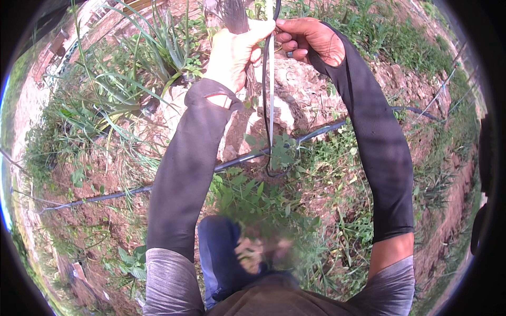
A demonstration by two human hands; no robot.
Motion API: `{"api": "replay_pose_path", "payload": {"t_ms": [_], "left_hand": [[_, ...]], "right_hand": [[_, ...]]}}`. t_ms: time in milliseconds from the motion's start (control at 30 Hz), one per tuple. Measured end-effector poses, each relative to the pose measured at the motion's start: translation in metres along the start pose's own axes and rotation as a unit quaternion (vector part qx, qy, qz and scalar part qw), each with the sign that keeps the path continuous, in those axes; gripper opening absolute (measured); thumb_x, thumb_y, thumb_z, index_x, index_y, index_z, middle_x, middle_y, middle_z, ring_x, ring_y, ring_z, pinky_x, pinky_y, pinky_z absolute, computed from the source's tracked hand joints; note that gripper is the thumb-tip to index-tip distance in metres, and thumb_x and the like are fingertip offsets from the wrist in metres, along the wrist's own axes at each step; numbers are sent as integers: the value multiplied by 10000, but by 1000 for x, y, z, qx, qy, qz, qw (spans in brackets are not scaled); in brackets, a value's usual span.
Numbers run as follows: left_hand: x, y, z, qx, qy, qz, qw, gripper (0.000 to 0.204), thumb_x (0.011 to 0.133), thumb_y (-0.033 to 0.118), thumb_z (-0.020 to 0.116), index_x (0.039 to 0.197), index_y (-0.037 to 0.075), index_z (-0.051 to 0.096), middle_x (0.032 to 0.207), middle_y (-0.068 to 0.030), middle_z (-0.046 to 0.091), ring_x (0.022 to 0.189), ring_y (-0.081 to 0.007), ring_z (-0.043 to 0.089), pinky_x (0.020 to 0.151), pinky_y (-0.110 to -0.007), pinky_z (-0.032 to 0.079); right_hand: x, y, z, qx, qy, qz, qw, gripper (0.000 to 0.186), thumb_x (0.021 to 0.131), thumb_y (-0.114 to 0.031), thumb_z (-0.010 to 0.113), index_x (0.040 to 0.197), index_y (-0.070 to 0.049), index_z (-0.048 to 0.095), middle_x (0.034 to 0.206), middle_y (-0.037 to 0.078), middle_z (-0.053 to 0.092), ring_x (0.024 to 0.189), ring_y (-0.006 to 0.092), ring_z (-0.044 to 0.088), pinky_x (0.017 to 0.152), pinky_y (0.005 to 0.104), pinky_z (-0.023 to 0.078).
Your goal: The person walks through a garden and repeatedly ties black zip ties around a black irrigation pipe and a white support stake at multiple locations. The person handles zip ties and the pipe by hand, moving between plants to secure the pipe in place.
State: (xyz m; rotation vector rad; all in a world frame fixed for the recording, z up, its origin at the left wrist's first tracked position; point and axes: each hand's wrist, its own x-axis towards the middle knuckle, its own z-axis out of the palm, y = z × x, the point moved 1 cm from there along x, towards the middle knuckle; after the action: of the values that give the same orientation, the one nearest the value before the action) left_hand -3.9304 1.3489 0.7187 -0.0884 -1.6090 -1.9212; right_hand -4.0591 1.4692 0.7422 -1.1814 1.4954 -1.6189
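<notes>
A thin black tube hangs down in front of me, beside a narrow white strip. My left hand is closed, its thumb stretched across the tube and strip and its other fingers curled. From the other side, my right hand pinches at the tube with thumb and forefinger, the rest of its fingers bent. Both sets of fingertips nearly meet there; exactly how each grips is too small to tell. Behind my left hand stands a weathered wooden post. The tube's lower end loops near the ground.
A thicker black hose runs across the ground below my hands. Spiky long-leaved plants grow at the left. Pale rocks lie behind the tube, and low weeds spread near my leg. Thin wires stretch at the right.
</notes>
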Motion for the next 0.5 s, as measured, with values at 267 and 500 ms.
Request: {"api": "replay_pose_path", "payload": {"t_ms": [267,500], "left_hand": [[6,-4,-3,-41,0,-31,999,181,853,193,693,948,64,607,651,62,475,500,-31,395,464,-202,308],[5,-6,-3,-60,-19,-31,998,172,865,187,682,958,62,609,670,65,485,500,-27,394,464,-194,306]], "right_hand": [[-4,18,-4,-240,130,-369,888,189,855,-24,653,1041,-56,662,933,19,653,896,102,611,774,233,493],[-7,5,2,-443,149,-515,718,186,817,-27,694,999,-52,672,910,39,651,858,113,614,737,258,506]]}}
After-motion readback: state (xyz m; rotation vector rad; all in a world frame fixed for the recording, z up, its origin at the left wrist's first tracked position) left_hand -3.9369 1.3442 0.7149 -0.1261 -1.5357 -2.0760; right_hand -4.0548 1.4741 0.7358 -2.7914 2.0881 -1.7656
